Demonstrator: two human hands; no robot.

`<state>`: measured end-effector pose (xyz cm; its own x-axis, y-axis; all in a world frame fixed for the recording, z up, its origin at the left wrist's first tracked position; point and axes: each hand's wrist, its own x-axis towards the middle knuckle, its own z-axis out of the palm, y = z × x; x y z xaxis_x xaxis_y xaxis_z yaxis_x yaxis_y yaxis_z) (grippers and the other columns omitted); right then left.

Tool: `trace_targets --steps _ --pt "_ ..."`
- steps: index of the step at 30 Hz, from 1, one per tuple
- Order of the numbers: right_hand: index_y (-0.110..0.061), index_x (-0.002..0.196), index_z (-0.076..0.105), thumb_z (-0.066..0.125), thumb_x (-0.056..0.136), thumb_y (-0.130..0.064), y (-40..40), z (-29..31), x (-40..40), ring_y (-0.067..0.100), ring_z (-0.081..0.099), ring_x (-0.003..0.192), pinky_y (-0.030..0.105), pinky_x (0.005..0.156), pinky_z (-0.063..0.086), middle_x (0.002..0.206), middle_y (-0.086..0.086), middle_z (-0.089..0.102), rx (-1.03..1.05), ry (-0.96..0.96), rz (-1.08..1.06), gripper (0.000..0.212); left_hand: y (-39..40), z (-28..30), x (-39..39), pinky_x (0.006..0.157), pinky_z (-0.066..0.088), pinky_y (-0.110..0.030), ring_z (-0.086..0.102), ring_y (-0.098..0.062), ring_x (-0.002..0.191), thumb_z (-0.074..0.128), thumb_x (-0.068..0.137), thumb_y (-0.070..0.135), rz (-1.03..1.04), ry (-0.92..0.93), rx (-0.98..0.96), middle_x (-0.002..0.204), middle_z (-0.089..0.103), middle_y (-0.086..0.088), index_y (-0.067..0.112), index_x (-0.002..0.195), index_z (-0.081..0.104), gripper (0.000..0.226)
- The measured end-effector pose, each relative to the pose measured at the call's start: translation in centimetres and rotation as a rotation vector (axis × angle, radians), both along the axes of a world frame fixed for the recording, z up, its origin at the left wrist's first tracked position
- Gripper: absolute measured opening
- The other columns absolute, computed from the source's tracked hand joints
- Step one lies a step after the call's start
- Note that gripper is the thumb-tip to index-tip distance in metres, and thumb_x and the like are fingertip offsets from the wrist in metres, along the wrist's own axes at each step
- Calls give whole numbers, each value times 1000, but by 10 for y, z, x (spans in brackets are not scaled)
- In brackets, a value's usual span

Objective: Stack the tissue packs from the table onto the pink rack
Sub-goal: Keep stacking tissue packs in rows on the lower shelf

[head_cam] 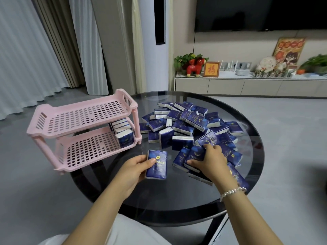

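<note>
- Packs (190, 123) of dark blue tissue are lying in a loose heap on the round dark glass surface (178, 197), some flat, some tilted on others.
- The left hand (135, 169) is gripping one pack (156, 164) by its left edge, thumb on its printed face, holding it just above the surface, apart from the heap.
- The right hand (208, 160) is closing its fingers on a second pack (195, 156) at the near edge of the heap; that pack is touching its neighbours.
- A bead bracelet (232, 192) is sitting on the right wrist.
- The pink rack (83, 128) is standing at the left rim of the surface, with two slotted shelves.
- A row of packs (123, 132) is standing upright at the right end of the lower shelf, pressed together; the upper shelf is holding none.
- A cabinet (247, 84) with ornaments is standing along the far wall, under a dark screen (260, 13).
</note>
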<state>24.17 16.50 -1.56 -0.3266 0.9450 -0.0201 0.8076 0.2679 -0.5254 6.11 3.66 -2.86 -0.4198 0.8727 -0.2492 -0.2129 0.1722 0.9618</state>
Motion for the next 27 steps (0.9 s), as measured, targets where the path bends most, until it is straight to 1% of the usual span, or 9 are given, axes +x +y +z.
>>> trace_targets --steps 4,9,11,13,16,18,22,25,27 --pt "-17 120 46 82 68 -29 -8 -1 -2 21 48 99 26 83 40 115 3 38 -48 258 62 64 -1 0 -2 69 56 -27 68 -17 86 60 90 13 33 -5 -21 107 71 -10 8 114 62 25" --pt "-24 106 54 74 79 -20 -19 -6 -7 9 44 62 9 47 36 69 -5 46 25 447 108 34 -4 1 -5 63 58 -30 69 -23 88 59 92 19 47 36 -25 110 70 -12 12 122 57 31" --pt "-26 102 57 70 83 -18 -23 -5 -10 10 45 57 8 47 37 67 1 49 -29 614 104 24 -5 1 -4 65 59 -32 70 -24 91 59 92 18 30 55 -6 110 70 -12 16 125 55 33" --pt "-31 103 59 67 85 -17 -27 -4 -15 14 53 66 9 55 40 75 7 58 -92 744 144 24 -6 2 -2 70 59 -35 70 -26 94 58 92 16 6 54 25 110 70 -13 18 127 55 35" --pt "-34 119 57 65 87 -19 -33 -3 -26 16 62 87 25 79 50 97 2 66 -154 721 253 36 -7 4 1 75 59 -37 70 -26 96 55 93 17 -44 35 87 107 72 -9 21 124 55 31" --pt "-31 126 55 66 86 -21 -37 -4 -33 14 63 89 30 86 51 102 -2 67 -172 702 277 43 -7 6 4 79 59 -38 69 -25 99 54 92 23 -82 12 124 110 72 -6 24 123 55 32" --pt "-32 125 56 70 82 -26 -40 -2 -42 12 63 83 30 85 53 98 -5 68 -161 676 289 46 -7 7 6 86 56 -38 68 -25 104 57 81 32 -133 15 168 112 71 -5 22 123 56 43" --pt "-35 127 54 70 82 -27 -41 1 -41 12 55 73 9 70 44 80 -3 62 -166 641 328 49 -7 7 6 89 55 -37 67 -25 106 62 80 24 -167 37 166 115 70 -8 18 125 55 46" --pt "-35 130 52 68 84 -26 -40 1 -40 6 46 67 5 61 38 71 -8 51 -184 642 347 49 -7 6 6 87 56 -34 68 -23 104 64 85 16 -159 69 137 113 71 -6 18 124 56 40"
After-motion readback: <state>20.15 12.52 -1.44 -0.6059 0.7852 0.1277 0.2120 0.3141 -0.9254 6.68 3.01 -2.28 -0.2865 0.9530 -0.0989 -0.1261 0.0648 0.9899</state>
